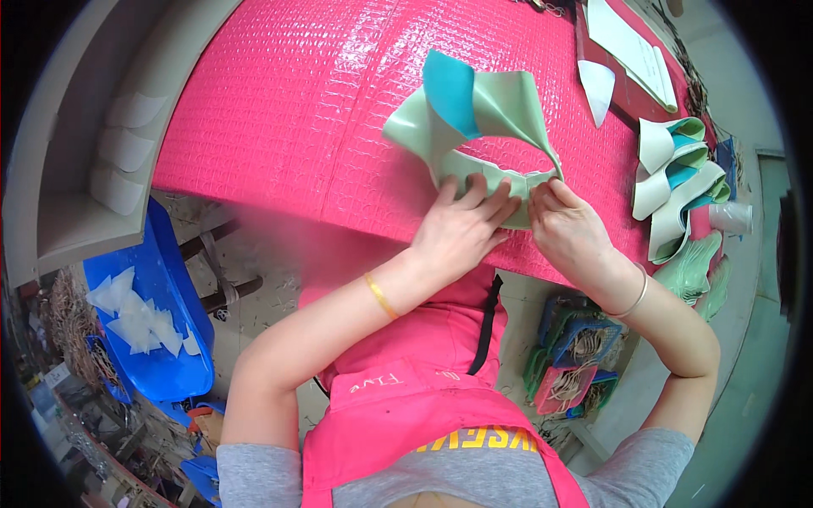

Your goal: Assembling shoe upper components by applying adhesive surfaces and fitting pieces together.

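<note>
A pale green shoe upper [508, 97] with a teal panel stands up as a loop on the pink table, its white-lined near band facing me. My left hand [466, 227] lies over that band, fingers bent across it and gripping it from the near side. At the band's right end, my right hand [574, 233] pinches the edge between thumb and fingers. The two hands are close together, near the table's front edge. Whatever lies under the right fingertips is hidden.
The table has a glossy pink quilted cover [271, 127]. Several similar uppers [677, 182] are stacked at the right, near a white cut piece [598, 89] and a notepad [631, 51]. A blue bin [182, 364] with white scraps stands low left; coloured baskets [567, 385] sit below right.
</note>
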{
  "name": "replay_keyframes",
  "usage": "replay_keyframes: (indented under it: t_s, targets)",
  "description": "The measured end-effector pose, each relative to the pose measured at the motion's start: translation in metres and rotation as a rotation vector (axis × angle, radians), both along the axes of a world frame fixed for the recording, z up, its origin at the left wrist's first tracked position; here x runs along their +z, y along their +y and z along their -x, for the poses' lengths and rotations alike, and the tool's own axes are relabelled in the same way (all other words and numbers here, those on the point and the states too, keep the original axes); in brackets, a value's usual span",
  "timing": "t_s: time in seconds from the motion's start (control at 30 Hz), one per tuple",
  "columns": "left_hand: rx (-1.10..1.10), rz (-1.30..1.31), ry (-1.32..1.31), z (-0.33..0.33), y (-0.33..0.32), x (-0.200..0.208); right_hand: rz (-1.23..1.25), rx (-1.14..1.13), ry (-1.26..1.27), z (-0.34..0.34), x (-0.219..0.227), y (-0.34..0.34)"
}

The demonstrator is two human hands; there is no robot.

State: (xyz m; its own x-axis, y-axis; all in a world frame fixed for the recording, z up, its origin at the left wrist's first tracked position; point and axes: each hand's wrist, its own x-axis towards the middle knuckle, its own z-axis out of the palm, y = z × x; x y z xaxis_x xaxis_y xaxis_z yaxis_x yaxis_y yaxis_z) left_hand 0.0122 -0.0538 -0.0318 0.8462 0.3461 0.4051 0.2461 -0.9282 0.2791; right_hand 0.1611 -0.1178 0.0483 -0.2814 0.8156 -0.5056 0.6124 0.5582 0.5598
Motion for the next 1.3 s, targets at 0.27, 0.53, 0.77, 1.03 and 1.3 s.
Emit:
replay_keyframes:
  t_s: [0.27, 0.53, 0.77, 1.03, 1.3]
  targets:
    - [0.031, 0.259, -0.218, -0.022, -0.017, -0.023, -0.038, 0.135, 0.587, -0.001, 0.020, 0.017]
    - [-0.013, 0.222, -0.230, -0.018, -0.008, -0.014, -0.009, 0.069, 0.636, -0.006, 0.027, 0.019]
    - [0.185, 1.015, -0.335, -0.036, 0.001, 0.026, -0.259, 0.145, 0.870, 0.012, 0.072, 0.046]
    - [0.149, 2.078, -0.349, 0.084, -0.046, 0.019, -0.247, -0.414, 1.470, 0.015, -0.018, 0.096]
    - [0.430, 0.337, -0.224, 0.024, 0.116, 0.061, -0.385, -0.240, 0.720, 0.030, -0.022, 0.105]
